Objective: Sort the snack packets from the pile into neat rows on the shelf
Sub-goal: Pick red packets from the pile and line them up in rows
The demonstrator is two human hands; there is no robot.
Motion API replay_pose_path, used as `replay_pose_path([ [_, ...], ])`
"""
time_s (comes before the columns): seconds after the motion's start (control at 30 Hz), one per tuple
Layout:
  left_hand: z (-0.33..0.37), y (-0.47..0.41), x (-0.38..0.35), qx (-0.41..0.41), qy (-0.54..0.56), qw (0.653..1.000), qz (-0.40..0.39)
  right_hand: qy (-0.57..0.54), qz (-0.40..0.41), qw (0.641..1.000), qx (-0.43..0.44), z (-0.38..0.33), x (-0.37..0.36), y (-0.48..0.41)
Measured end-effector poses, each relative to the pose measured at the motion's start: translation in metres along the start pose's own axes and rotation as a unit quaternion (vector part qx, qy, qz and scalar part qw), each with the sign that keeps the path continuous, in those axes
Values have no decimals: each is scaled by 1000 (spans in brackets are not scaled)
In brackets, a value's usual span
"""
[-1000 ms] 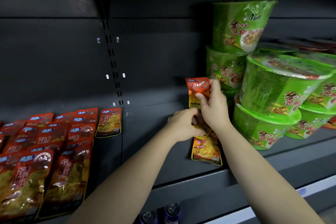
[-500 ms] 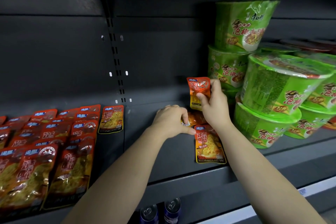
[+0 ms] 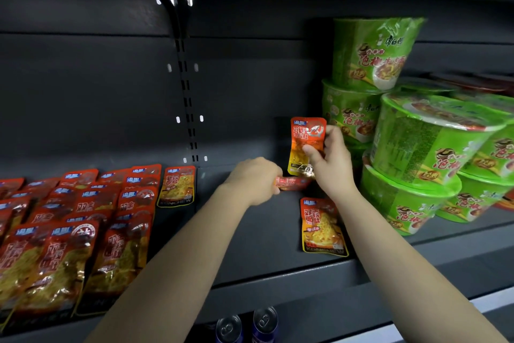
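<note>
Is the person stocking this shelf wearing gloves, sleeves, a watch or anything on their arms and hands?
No. Both forearms are bare for as far as the picture shows them, with no sleeve edge in view. The left hand and the right hand have no gloves, and no watch, bracelet or ring is visible. The fingers look short-nailed and unpainted, though the picture is too soft to be sure.

I'm facing a dark grey metal shelf (image 3: pixel 250 234). On its left part lie my overlapping rows of red and orange snack packets (image 3: pixel 83 225), and one orange packet (image 3: pixel 177 186) sits at the right end of the back row, just beside the slotted upright. Toward the middle a single orange packet (image 3: pixel 322 227) lies flat near the front edge, well apart from the rows. On the right stand stacked green noodle bowls (image 3: pixel 411 164), filling that end of the shelf, one stack reaching higher at the back.
</note>
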State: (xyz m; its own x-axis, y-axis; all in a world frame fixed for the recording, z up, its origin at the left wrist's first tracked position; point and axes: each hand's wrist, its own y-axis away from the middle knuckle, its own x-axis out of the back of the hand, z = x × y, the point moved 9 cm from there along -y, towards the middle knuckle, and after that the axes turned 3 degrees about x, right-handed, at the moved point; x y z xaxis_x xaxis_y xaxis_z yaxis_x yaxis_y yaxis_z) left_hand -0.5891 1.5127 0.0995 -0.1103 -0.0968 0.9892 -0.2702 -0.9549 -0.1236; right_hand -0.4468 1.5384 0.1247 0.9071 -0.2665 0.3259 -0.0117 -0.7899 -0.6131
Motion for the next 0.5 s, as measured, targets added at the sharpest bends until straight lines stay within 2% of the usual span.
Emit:
replay_pose_path([
  [0.13, -35, 9, 20, 49, 114, 992, 5, -55, -6, 998, -40, 4, -3, -6],
  [0.27, -73, 25, 47, 94, 261, 956, 97, -130, -38, 987, -90, 4, -17, -6],
  [0.37, -97, 38, 59, 118, 341, 921, 149, -211, -69, 966, -134, 0, -34, -3],
  [0.5, -123, 57, 60, 150, 398, 889, 170, -292, -110, 929, -197, -12, -66, 3],
])
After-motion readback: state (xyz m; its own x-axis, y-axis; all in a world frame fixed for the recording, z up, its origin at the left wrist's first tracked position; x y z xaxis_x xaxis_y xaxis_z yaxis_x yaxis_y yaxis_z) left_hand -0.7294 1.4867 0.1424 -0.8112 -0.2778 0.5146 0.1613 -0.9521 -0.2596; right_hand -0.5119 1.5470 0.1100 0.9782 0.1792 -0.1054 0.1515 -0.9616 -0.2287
